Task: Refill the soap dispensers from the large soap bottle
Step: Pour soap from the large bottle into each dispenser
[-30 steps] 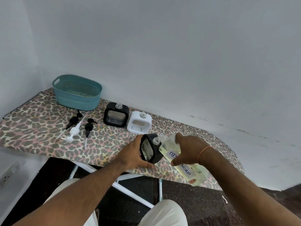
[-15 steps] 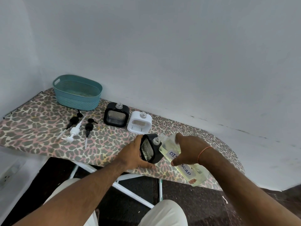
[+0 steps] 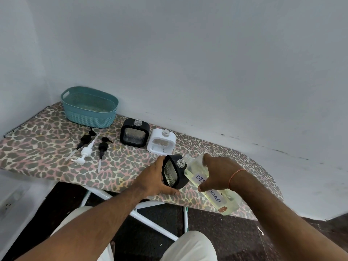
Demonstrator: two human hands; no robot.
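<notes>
Yellow soap sits in the big soap bottle [image 3: 211, 183], and my right hand [image 3: 216, 174] grips it, tipped so its mouth is right next to the open neck of the black dispenser [image 3: 174, 174]. My left hand [image 3: 156, 180] holds that dispenser tilted on the spotted board [image 3: 47, 147]. From a second ago, nothing has moved. I think the pour is only lined up, and I cannot see soap going in yet. Two more dispensers [image 3: 148, 137] wait behind.

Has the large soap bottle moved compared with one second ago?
No. The large soap bottle keeps its tilt and its place against the white dispenser standing behind it; its neck still lies beside the black dispenser held in the left hand.
</notes>
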